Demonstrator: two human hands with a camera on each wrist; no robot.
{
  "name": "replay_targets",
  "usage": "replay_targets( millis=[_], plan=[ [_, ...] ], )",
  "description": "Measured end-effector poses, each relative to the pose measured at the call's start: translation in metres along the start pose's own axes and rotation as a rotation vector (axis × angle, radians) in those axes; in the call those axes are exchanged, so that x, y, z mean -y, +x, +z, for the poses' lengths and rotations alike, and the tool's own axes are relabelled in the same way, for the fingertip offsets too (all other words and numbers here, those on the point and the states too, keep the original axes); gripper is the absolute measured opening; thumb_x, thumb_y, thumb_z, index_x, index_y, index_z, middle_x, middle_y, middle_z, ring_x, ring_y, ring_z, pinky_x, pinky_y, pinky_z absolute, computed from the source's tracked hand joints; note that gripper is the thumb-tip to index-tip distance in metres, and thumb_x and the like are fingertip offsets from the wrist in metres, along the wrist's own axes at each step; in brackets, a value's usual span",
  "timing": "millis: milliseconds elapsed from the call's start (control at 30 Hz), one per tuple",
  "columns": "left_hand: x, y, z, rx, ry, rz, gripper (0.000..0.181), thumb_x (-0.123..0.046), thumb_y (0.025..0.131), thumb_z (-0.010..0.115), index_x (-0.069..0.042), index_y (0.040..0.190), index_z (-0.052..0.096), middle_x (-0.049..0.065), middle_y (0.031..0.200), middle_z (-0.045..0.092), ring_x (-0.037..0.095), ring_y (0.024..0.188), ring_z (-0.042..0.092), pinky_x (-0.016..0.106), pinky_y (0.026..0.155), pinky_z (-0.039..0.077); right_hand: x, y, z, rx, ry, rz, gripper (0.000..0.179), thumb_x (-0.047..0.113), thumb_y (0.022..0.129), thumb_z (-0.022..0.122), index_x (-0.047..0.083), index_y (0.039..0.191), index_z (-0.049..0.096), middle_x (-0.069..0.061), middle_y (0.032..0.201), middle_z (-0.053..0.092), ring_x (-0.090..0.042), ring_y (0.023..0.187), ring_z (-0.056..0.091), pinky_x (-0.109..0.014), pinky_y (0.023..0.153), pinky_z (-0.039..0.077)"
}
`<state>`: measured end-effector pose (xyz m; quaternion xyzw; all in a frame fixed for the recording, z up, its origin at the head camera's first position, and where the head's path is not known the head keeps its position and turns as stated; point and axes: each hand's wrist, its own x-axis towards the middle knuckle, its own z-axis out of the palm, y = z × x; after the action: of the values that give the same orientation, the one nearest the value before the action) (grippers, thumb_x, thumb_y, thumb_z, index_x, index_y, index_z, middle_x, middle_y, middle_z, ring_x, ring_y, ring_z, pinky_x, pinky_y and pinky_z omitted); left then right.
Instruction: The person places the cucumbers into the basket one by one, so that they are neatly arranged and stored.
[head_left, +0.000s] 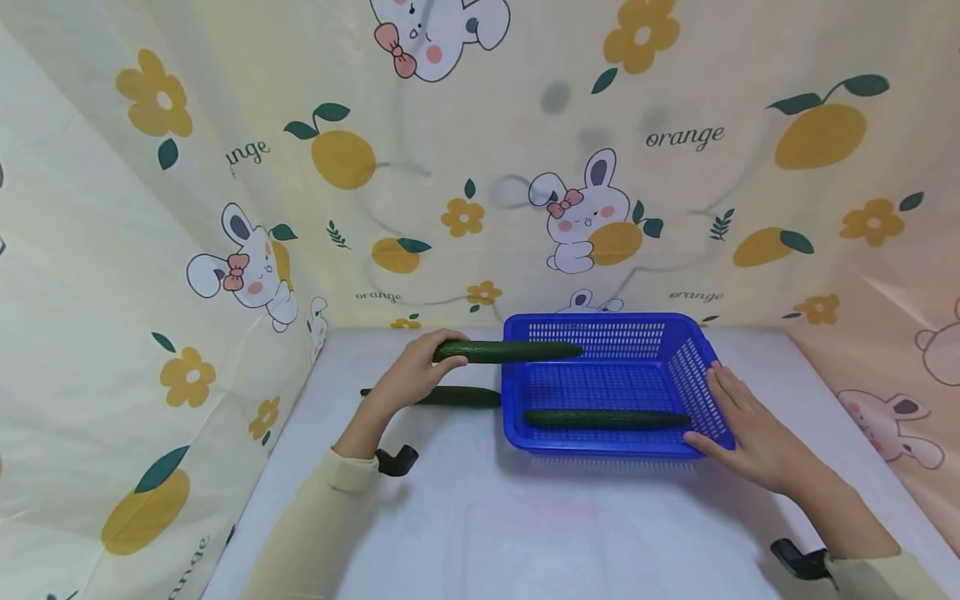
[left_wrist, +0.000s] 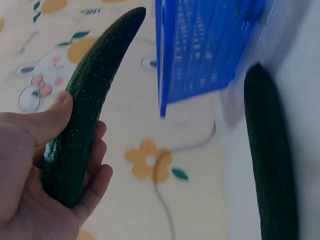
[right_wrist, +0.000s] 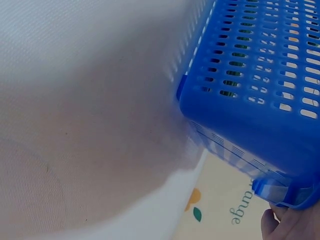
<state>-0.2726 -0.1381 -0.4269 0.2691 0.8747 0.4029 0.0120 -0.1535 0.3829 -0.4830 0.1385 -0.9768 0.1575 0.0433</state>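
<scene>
My left hand (head_left: 412, 368) grips a dark green cucumber (head_left: 517, 352) by one end. Its tapered tip reaches over the left rim of a blue plastic basket (head_left: 603, 451). In the left wrist view the thumb lies along one side of this cucumber (left_wrist: 82, 115) and the fingers curl round the other. A second cucumber (head_left: 607, 419) lies lengthwise inside the basket, along the near side. Behind my left wrist a third cucumber (head_left: 459, 397) rests on the table, one end at the basket's left wall. My right hand (head_left: 753, 437) holds the basket's right rim, thumb at the near corner.
A white-covered table (head_left: 547, 533) carries the basket. Printed cloth (head_left: 465, 133) with rabbits and oranges hangs behind and at both sides. Each wrist wears a black camera mount (head_left: 397, 460).
</scene>
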Motion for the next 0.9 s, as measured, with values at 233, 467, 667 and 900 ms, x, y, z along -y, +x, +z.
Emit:
replay_targets(
  millis=[233, 467, 667, 900],
  plan=[
    [-0.014, 0.02, 0.029, 0.06, -0.006, -0.001, 0.035, -0.029, 0.108, 0.067, -0.01, 0.138, 0.066, 0.008, 0.128, 0.07, 0.024, 0.107, 0.061, 0.043, 0.096, 0.054, 0.0, 0.0, 0.001, 0.002, 0.0, -0.002, 0.111, 0.058, 0.098, 0.068, -0.004, 0.169, 0.008, -0.029, 0.176, 0.003, -0.043, 0.165, -0.004, -0.081, 0.117, 0.022],
    [-0.029, 0.04, 0.056, 0.117, -0.003, -0.012, 0.035, -0.029, 0.11, 0.064, -0.009, 0.139, 0.065, 0.009, 0.133, 0.069, 0.023, 0.11, 0.062, 0.039, 0.095, 0.056, -0.002, 0.002, 0.0, 0.014, -0.007, 0.006, 0.112, 0.059, 0.098, 0.068, -0.003, 0.169, 0.007, -0.029, 0.176, 0.001, -0.044, 0.164, -0.004, -0.083, 0.113, 0.025],
    [-0.038, 0.054, 0.082, 0.132, 0.015, -0.007, 0.037, -0.029, 0.109, 0.066, -0.008, 0.14, 0.064, 0.01, 0.132, 0.069, 0.02, 0.108, 0.063, 0.032, 0.091, 0.056, -0.004, 0.002, 0.002, 0.002, 0.008, -0.004, 0.111, 0.058, 0.098, 0.069, -0.003, 0.17, 0.008, -0.028, 0.177, 0.002, -0.042, 0.165, -0.005, -0.081, 0.117, 0.022],
    [-0.043, 0.064, 0.104, 0.151, 0.02, 0.013, 0.036, -0.028, 0.109, 0.067, -0.007, 0.138, 0.066, 0.008, 0.126, 0.071, 0.015, 0.097, 0.061, 0.025, 0.079, 0.051, -0.005, 0.001, 0.002, 0.006, 0.013, -0.001, 0.111, 0.059, 0.098, 0.068, -0.002, 0.17, 0.008, -0.027, 0.177, 0.001, -0.042, 0.165, -0.004, -0.081, 0.117, 0.021]
  ],
)
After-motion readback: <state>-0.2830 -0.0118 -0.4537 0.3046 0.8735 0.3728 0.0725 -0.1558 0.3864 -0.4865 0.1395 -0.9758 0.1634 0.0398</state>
